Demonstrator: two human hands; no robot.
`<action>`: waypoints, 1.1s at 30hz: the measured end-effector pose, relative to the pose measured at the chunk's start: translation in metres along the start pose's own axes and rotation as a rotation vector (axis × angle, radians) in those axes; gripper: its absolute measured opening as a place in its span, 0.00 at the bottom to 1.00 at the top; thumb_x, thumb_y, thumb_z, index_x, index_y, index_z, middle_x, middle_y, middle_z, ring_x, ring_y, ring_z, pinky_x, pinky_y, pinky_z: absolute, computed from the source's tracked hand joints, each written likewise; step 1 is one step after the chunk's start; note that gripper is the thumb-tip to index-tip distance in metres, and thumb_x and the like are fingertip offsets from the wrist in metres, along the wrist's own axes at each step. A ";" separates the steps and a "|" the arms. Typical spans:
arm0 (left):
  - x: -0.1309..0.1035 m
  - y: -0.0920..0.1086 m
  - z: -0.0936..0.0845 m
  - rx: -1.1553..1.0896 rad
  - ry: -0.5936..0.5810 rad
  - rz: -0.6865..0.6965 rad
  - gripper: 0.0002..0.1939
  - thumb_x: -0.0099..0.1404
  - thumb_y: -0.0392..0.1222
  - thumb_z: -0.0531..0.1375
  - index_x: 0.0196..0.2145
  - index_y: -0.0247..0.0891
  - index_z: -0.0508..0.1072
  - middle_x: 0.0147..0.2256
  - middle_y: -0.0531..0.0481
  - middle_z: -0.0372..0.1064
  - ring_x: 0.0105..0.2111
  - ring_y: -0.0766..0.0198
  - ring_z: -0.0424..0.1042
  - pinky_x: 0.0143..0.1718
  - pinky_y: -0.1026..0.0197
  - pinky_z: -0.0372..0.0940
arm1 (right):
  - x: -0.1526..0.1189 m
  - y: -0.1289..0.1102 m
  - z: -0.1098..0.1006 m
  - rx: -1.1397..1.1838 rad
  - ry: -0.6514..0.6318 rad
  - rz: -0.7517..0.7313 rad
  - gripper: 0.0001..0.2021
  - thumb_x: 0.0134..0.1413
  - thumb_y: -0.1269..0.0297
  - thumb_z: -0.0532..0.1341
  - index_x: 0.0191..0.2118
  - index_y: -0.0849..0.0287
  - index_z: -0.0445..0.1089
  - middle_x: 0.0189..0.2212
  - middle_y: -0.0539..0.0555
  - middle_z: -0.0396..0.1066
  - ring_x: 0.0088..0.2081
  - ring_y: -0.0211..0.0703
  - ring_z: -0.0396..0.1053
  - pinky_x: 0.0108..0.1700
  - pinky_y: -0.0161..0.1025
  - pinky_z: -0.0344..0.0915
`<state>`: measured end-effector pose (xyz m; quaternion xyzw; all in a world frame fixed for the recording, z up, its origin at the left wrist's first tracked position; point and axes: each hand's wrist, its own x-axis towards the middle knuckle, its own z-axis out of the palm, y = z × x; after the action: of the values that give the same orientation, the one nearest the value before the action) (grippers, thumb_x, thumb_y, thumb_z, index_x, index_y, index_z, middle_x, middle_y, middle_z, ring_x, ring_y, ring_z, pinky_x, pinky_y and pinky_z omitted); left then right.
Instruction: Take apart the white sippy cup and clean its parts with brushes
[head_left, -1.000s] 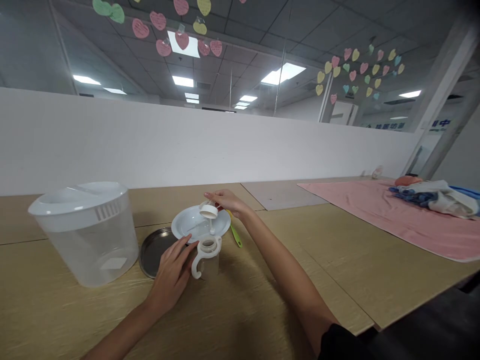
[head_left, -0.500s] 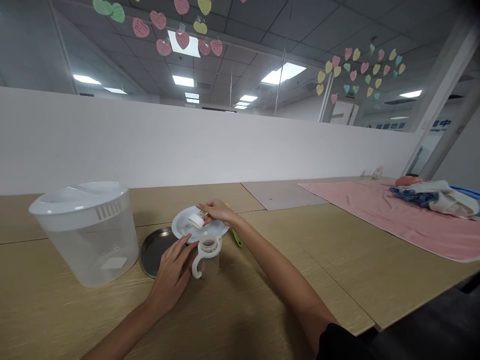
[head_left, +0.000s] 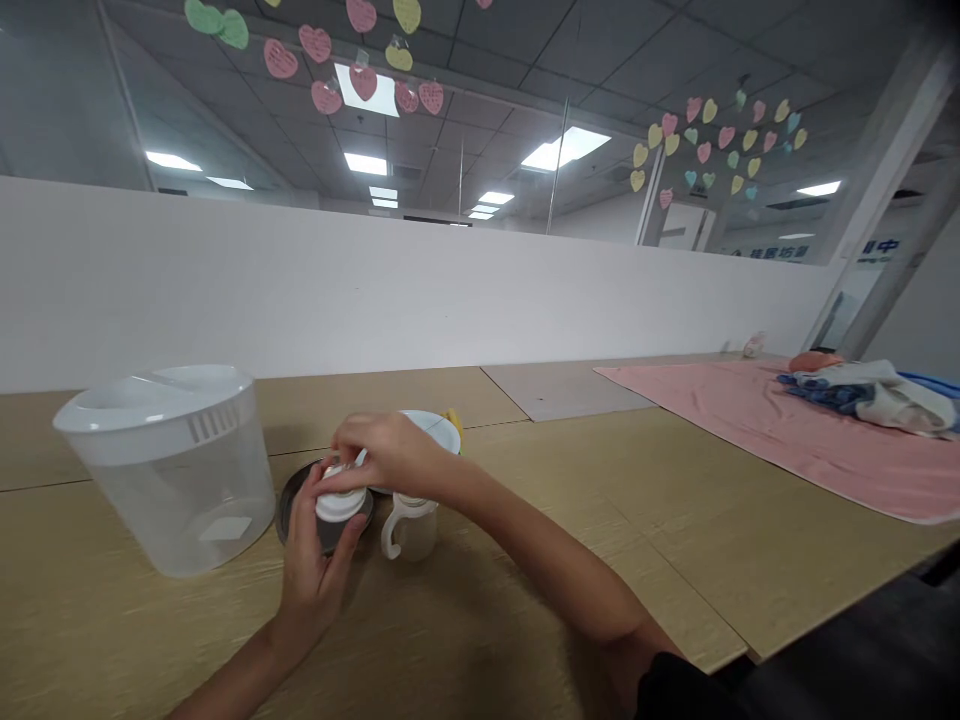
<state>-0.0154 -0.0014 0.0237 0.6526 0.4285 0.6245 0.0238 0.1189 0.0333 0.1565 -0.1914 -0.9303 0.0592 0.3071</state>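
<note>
Both hands hold a white baby bottle top (head_left: 340, 503), a ring with a clear part above it, over the round metal tray (head_left: 289, 500). My left hand (head_left: 311, 565) cups it from the left and below. From above, my right hand (head_left: 394, 455) grips it, fingers hiding the clear part. A clear baby bottle (head_left: 416, 533) with a white handle stands upright just right of the tray, its mouth partly behind my right wrist. Behind my right hand lies a white plate (head_left: 435, 428), mostly covered.
A clear tub with a white lid (head_left: 161, 400) stands at the left. Something yellow (head_left: 452, 420) shows beside the plate. On the right, a pink cloth (head_left: 750, 420) bears a pile of fabric (head_left: 877, 390). A white wall (head_left: 450, 300) runs behind the table.
My right hand has brought the bottle top left from over the plate to above the tray. My left hand has left the bottle's side and closed on the top too.
</note>
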 end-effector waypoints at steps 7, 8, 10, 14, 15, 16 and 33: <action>-0.004 -0.011 0.003 -0.080 0.024 -0.064 0.27 0.65 0.49 0.53 0.59 0.38 0.54 0.56 0.41 0.56 0.56 0.50 0.56 0.56 0.48 0.55 | -0.001 -0.003 0.013 0.051 -0.121 0.023 0.18 0.51 0.47 0.60 0.30 0.59 0.66 0.28 0.48 0.61 0.29 0.35 0.57 0.29 0.33 0.50; -0.005 -0.012 0.003 -0.093 0.027 -0.070 0.28 0.65 0.49 0.53 0.59 0.38 0.53 0.56 0.40 0.55 0.56 0.50 0.56 0.56 0.47 0.54 | -0.001 -0.004 0.013 0.058 -0.115 0.023 0.18 0.50 0.46 0.60 0.31 0.58 0.67 0.28 0.48 0.61 0.30 0.35 0.57 0.29 0.33 0.50; -0.006 -0.015 0.004 -0.110 0.026 -0.078 0.29 0.65 0.49 0.53 0.60 0.38 0.52 0.57 0.40 0.54 0.57 0.50 0.56 0.56 0.47 0.53 | -0.003 -0.004 0.012 0.068 -0.112 0.034 0.19 0.49 0.44 0.60 0.33 0.58 0.68 0.29 0.48 0.60 0.30 0.35 0.58 0.29 0.33 0.51; -0.005 -0.016 0.004 -0.083 0.036 -0.058 0.29 0.65 0.51 0.52 0.60 0.36 0.52 0.56 0.38 0.55 0.56 0.49 0.57 0.56 0.47 0.54 | -0.002 -0.004 0.012 0.079 -0.136 0.031 0.19 0.52 0.46 0.58 0.33 0.58 0.71 0.28 0.49 0.61 0.31 0.36 0.59 0.31 0.32 0.54; -0.004 -0.015 0.003 -0.063 0.047 -0.049 0.29 0.65 0.52 0.52 0.59 0.35 0.53 0.55 0.37 0.56 0.55 0.49 0.57 0.55 0.47 0.54 | -0.001 -0.004 0.013 0.077 -0.142 0.014 0.17 0.53 0.48 0.58 0.33 0.58 0.71 0.28 0.49 0.61 0.32 0.36 0.59 0.32 0.32 0.54; -0.003 -0.014 0.002 -0.038 0.058 -0.041 0.29 0.65 0.52 0.52 0.59 0.34 0.54 0.54 0.37 0.56 0.54 0.48 0.58 0.55 0.46 0.54 | -0.001 -0.004 0.013 0.072 -0.147 -0.003 0.16 0.55 0.50 0.58 0.34 0.58 0.72 0.28 0.49 0.62 0.32 0.36 0.60 0.32 0.32 0.54; -0.006 -0.013 0.000 0.116 0.065 0.056 0.25 0.64 0.52 0.50 0.54 0.37 0.56 0.48 0.39 0.57 0.48 0.46 0.61 0.49 0.47 0.60 | -0.002 -0.006 0.002 0.084 -0.197 -0.077 0.04 0.52 0.70 0.61 0.30 0.63 0.74 0.26 0.47 0.65 0.28 0.31 0.61 0.33 0.29 0.56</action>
<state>-0.0213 0.0034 0.0113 0.6440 0.4458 0.6200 -0.0454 0.1172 0.0269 0.1556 -0.1359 -0.9594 0.1049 0.2238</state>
